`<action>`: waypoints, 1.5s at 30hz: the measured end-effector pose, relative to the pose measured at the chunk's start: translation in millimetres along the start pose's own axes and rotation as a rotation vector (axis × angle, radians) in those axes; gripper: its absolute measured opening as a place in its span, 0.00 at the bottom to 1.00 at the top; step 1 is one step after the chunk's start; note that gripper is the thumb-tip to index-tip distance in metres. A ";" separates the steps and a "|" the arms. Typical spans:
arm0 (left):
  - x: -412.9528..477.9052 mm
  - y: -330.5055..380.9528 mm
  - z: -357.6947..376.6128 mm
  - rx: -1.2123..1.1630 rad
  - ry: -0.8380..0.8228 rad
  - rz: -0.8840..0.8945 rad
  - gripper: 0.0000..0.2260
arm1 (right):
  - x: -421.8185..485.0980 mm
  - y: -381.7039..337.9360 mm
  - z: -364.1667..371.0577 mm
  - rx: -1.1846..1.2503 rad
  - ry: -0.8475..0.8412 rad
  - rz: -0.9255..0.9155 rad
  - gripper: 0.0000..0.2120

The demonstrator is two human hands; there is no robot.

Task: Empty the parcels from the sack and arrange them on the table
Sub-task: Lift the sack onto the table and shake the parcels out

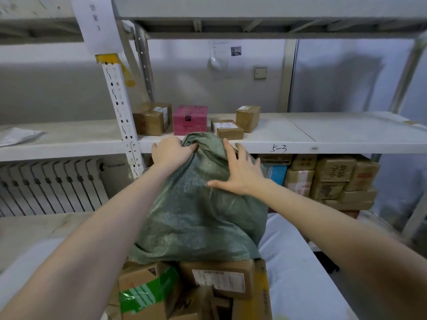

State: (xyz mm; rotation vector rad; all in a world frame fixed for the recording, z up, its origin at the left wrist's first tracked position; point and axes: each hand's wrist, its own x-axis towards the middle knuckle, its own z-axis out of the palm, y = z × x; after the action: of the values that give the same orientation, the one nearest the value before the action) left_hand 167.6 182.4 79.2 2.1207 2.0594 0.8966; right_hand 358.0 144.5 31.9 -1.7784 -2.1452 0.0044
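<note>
Green woven sack [198, 204] upended, crumpled, over brown cardboard parcels [198, 289] heaped on white table [298, 273]; count unclear.

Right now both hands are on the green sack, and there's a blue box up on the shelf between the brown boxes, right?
Almost. Both the left hand and the right hand are on the green sack, but the box on the shelf between the brown boxes is pink, not blue. The head view shows it.
</note>
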 end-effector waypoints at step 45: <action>-92.1 -71.3 42.9 -0.440 0.029 -0.294 0.65 | 39.9 -57.2 -41.9 1.071 -0.044 -0.110 0.19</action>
State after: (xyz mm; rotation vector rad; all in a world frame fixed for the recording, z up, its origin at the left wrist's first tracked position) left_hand 127.3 119.7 -20.1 1.5467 1.8939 1.1997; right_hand 308.9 161.2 94.7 -1.0099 -1.6925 0.9658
